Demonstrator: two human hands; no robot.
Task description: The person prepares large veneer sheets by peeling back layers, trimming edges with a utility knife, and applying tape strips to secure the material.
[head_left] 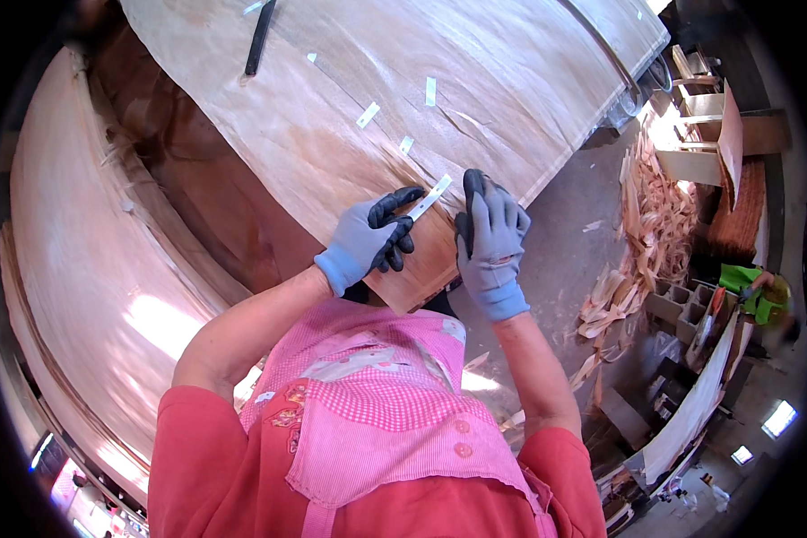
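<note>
My left hand point(368, 235), in a grey glove with black fingertips, pinches a short white strip of tape point(432, 196) between thumb and fingers. The strip slants up to the right over a large sheet of wood veneer point(323, 99). Just right of the strip is my right hand point(493, 229), gloved the same way, with its fingers extended and its thumb apart. I see nothing in it; whether it touches the veneer I cannot tell. Several small white tape pieces point(368, 114) stick to the veneer beyond my hands. The sheet's near corner point(414, 273) lies close to my apron.
A dark flat bar point(260, 38) lies on the far veneer. Curved veneer sheets point(90, 242) stand at the left. Veneer scraps point(647, 197) heap on the floor at the right, near grey hollow blocks point(677, 305). Another person in green point(762, 296) is at the far right.
</note>
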